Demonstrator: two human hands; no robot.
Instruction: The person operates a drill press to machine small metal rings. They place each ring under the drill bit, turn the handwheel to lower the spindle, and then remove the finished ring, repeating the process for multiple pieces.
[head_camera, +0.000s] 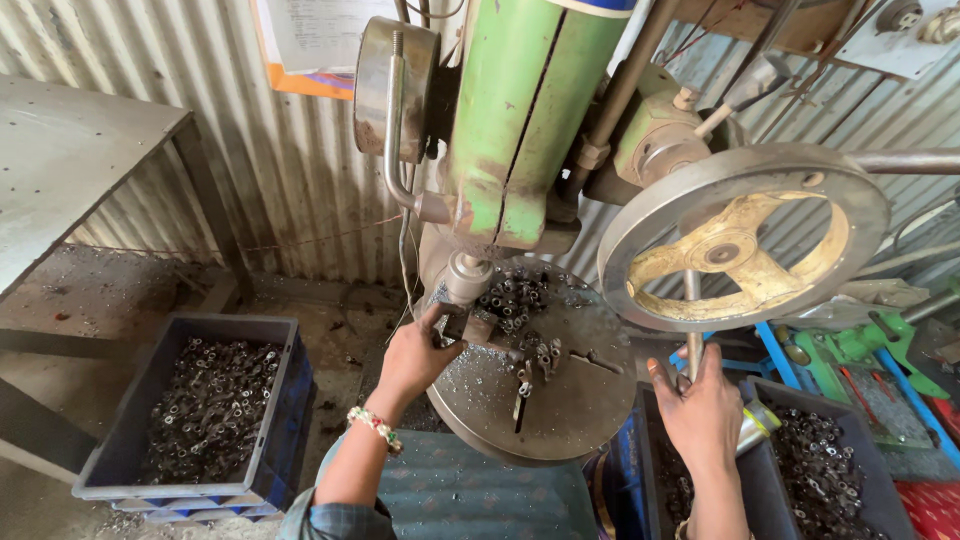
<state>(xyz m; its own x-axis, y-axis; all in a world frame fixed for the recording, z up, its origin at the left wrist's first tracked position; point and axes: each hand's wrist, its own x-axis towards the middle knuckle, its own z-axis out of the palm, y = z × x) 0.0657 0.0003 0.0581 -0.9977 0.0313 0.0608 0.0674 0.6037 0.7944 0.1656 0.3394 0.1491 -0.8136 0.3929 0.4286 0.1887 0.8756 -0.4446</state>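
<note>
Both forearms reach up from the bottom edge of the view toward a green drill press (520, 120). Nearest of all is the right hand (703, 410), fingers clenched around a thin metal lever rod (692, 320) that hangs down in front of the large grey handwheel with yellow spokes (745, 235). Below that hand sits a dark crate of small metal parts (830, 470) at lower right.

On the other side, the left hand (415, 355), with a beaded bracelet (375, 427) at its wrist, reaches onto the round steel machine table (575, 400). Its fingertips pinch a small metal workpiece (462, 325) held just beneath the spindle (466, 275); the exact shape of that piece is hard to tell. Behind it, a heap of small dark ring-shaped parts (512, 297) lies on the round table, and a few more lie beside the table's slot near its middle.

At lower left, a blue plastic crate (200, 410) stands on the floor, filled with similar dark metal parts. Corrugated sheet metal (290, 180) forms the wall behind, and a grey counter (60, 150) juts in at upper left.
</note>
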